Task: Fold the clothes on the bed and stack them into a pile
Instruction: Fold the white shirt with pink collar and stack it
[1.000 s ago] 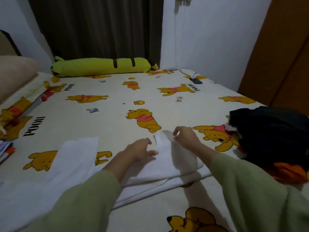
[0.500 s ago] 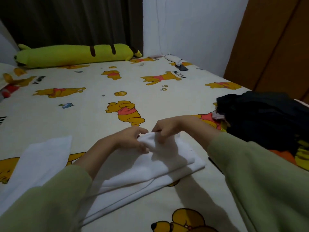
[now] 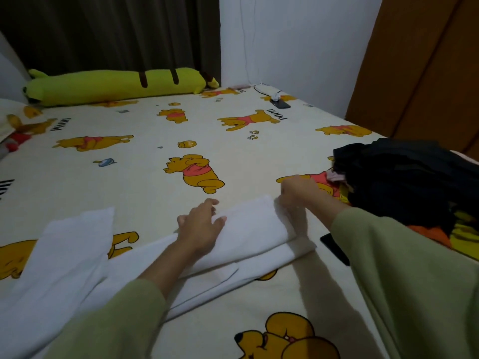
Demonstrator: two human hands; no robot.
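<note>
The left hand (image 3: 201,226) lies flat with fingers spread on the white garment (image 3: 248,229), pressing its folded upper layer; the right hand (image 3: 298,191) pinches the cloth's far right corner, though blur hides the exact grip; half a second ago both hands were bunched together lifting that edge, and now they have parted, so the fold looks laid down and is being smoothed; the garment lies on the bed sheet (image 3: 145,182) before the person; a dark heap of clothes (image 3: 404,177) waits to the right, still unfolded.
</note>
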